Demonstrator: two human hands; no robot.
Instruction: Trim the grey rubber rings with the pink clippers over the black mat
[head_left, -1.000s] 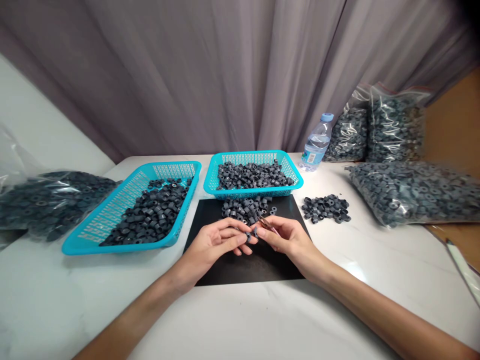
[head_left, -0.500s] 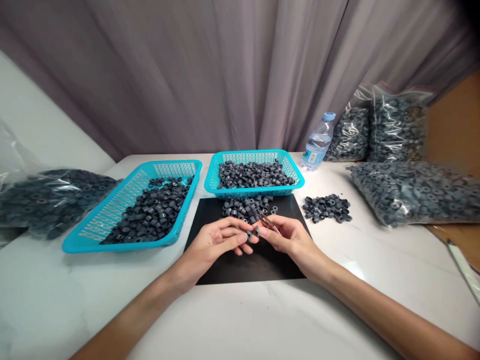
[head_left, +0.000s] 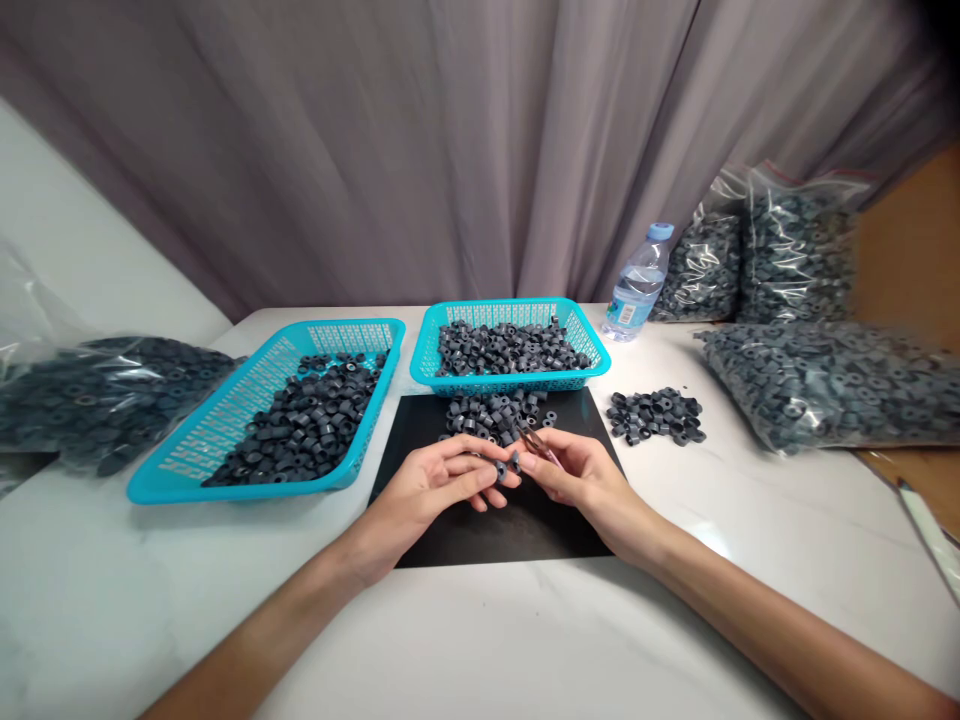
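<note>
Above the black mat (head_left: 495, 535), my left hand (head_left: 442, 477) pinches a small dark grey ring-shaped piece (head_left: 502, 470) between thumb and fingertips. My right hand (head_left: 574, 468) is closed around a small hand tool (head_left: 534, 441) with metal tips and a pinkish handle; its exact kind is unclear. Close to the right thumb tip is a second grey piece (head_left: 515, 462), nearly touching the left fingers. A loose heap of grey ring pieces (head_left: 491, 413) lies on the mat just beyond my fingers, partly hidden by them.
Grey pieces fill a left turquoise basket (head_left: 247, 492) and a back turquoise basket (head_left: 510, 382). On the right are a small pile of pieces (head_left: 655, 414), a water bottle (head_left: 636, 285) and a large filled bag (head_left: 832, 385). Another filled bag (head_left: 112, 395) lies at far left.
Hardly anything differs. Both hands keep the same grip and place, and the whole view has shifted very slightly.
</note>
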